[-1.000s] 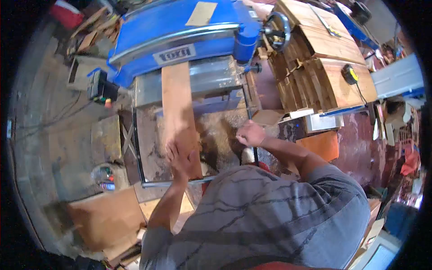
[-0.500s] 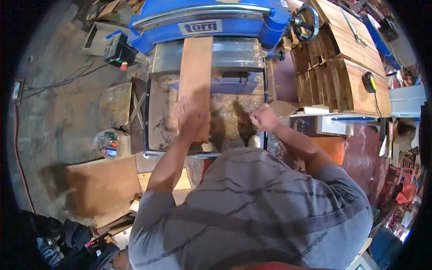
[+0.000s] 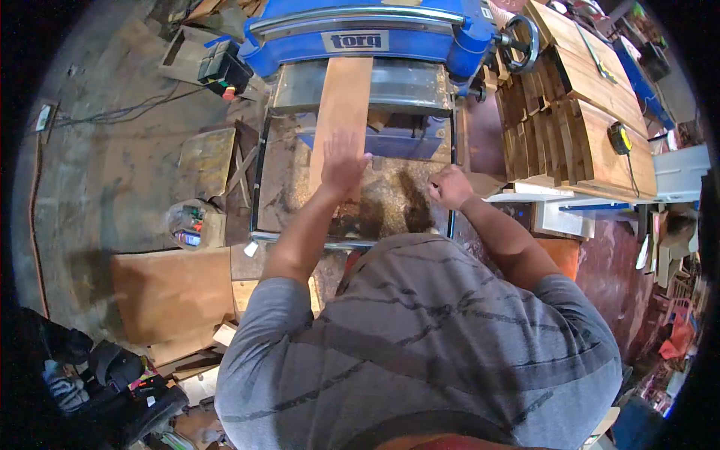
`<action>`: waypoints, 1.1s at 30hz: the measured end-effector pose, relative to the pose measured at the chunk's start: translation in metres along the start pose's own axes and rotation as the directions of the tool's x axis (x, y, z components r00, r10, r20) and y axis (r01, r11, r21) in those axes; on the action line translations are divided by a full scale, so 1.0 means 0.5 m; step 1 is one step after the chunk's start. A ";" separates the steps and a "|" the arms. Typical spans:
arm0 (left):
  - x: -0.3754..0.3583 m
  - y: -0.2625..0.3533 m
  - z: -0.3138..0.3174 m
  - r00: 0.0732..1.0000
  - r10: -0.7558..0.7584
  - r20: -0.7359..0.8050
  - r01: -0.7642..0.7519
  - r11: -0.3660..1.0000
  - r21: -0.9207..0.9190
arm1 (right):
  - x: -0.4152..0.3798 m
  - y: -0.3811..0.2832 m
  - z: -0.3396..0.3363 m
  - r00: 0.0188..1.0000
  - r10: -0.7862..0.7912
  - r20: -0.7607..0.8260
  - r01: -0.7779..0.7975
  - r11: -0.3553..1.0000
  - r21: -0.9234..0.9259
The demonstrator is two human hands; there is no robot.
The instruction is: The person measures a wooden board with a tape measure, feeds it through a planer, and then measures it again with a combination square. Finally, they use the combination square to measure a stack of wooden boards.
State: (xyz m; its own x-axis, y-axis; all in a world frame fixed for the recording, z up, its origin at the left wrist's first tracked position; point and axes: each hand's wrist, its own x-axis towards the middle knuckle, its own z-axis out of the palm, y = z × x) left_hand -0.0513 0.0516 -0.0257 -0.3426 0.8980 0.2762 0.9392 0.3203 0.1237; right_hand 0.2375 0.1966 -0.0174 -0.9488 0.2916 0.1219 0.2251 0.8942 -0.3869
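Note:
A flat wooden board (image 3: 346, 94) runs lengthwise into the blue planer (image 3: 420, 46), its far end hidden under the machine's front. My left hand (image 3: 343, 163) lies flat on the board's near part, fingers stretched forward and thumb out to the right. Beneath the board is the planer's metal bed (image 3: 409, 81), with a dark open frame in front of it. My right hand (image 3: 450, 187) is curled closed at the right side rail (image 3: 454, 142) of that frame, overlapping it. Whatever its fingers hold, if anything, is hidden.
Stacked planks (image 3: 555, 127) stand at the right, with a tape measure (image 3: 619, 139) on top. A handwheel (image 3: 521, 43) juts from the planer's right side. On the left are a switch box (image 3: 223, 69) with a red button, cables and a bag of small items (image 3: 196, 225).
The board has slid forward into the planer, and my left hand has moved forward with it. My right hand stays closed by the rail. The view has shifted slightly.

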 end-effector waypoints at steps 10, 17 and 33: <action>-0.195 0.056 -0.133 0.964 0.215 0.158 -0.173 0.955 -0.243 | -0.002 0.003 0.008 0.999 0.024 0.023 -0.021 0.995 -0.099; -0.355 -0.002 -0.164 0.962 -0.155 0.225 0.211 0.944 -0.252 | -0.006 -0.001 -0.010 0.998 0.053 0.033 -0.052 0.998 -0.046; -0.335 0.018 -0.154 0.966 -0.199 0.167 0.218 0.970 -0.107 | -0.014 -0.008 -0.014 0.990 0.097 0.098 -0.092 0.994 -0.054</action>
State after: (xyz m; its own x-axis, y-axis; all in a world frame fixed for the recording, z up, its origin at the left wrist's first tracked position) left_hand 0.0128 -0.1192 0.0027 -0.5138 0.8539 0.0831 0.8338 0.4742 0.2826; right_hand 0.2446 0.1932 -0.0102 -0.9394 0.3426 -0.0063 0.3234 0.8805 -0.3466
